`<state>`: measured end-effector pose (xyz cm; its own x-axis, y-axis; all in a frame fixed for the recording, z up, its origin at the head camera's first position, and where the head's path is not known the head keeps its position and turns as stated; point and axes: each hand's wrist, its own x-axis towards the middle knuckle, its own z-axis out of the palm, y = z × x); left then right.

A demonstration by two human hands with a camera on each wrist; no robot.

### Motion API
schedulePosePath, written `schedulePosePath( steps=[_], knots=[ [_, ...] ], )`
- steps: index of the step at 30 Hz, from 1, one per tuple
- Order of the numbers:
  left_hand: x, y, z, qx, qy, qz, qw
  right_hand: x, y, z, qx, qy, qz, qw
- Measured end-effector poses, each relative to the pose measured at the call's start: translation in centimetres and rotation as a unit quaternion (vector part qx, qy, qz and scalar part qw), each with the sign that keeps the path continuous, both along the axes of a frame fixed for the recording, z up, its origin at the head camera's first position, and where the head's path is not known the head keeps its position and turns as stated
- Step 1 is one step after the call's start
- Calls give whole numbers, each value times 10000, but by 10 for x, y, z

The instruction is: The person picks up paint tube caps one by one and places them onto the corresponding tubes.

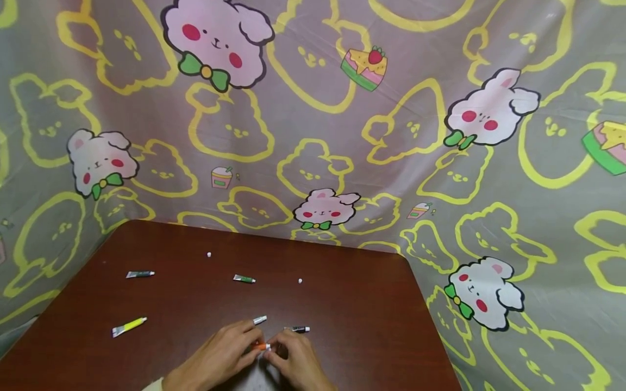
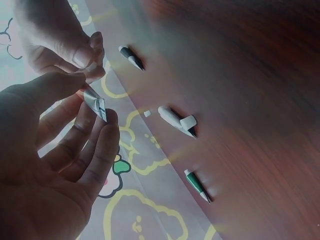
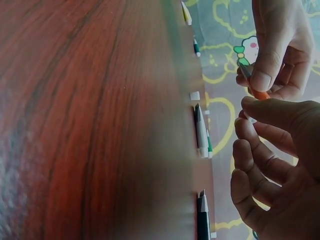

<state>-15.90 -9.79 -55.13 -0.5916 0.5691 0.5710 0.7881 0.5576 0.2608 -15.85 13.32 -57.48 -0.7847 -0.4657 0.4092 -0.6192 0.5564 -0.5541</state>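
Observation:
A small orange paint tube [image 1: 262, 346] is held above the near part of the table, between both hands. My left hand [image 1: 220, 350] pinches its body between thumb and fingers; the flat silver crimped end of the tube [image 2: 96, 102] sticks out in the left wrist view. At the other end, my right hand [image 1: 299, 355] pinches the small white cap [image 3: 250, 119] with thumb and index finger. Fingers cover much of the cap, so whether it sits on the nozzle I cannot tell. A white-silver tube [image 1: 260, 320] and a black tube [image 1: 299, 329] lie just beyond the hands.
On the brown table [image 1: 371, 309] lie a yellow tube [image 1: 129, 327], a dark tube [image 1: 140, 274] and a green tube [image 1: 244, 279]. Two loose white caps, a left cap [image 1: 208, 254] and a right cap [image 1: 300, 281], lie farther back. A patterned curtain [image 1: 323, 125] surrounds the table.

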Motion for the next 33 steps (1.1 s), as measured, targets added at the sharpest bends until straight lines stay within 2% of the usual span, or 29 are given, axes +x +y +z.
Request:
schedulePosePath(
  steps=[5, 12, 21, 28, 33],
  knots=[
    [-2, -2, -2, -82, -32, 18, 10000, -1, -1, 0, -81, -207, -108, 9997],
    [-3, 0, -5, -23, 67, 69, 10000, -2, 0, 0, -154, -223, -90, 9996],
    [-3, -1, -6, 38, -211, 9, 9998, -2, 0, -2, -235, -115, -102, 9996],
    [-3, -2, -3, -93, -585, 128, 9982, 0, 0, -3, -405, -96, -189, 9990],
    [-2, -2, -3, -103, -510, 170, 9985, 0, 0, -3, -723, -184, -189, 9970]
  ],
)
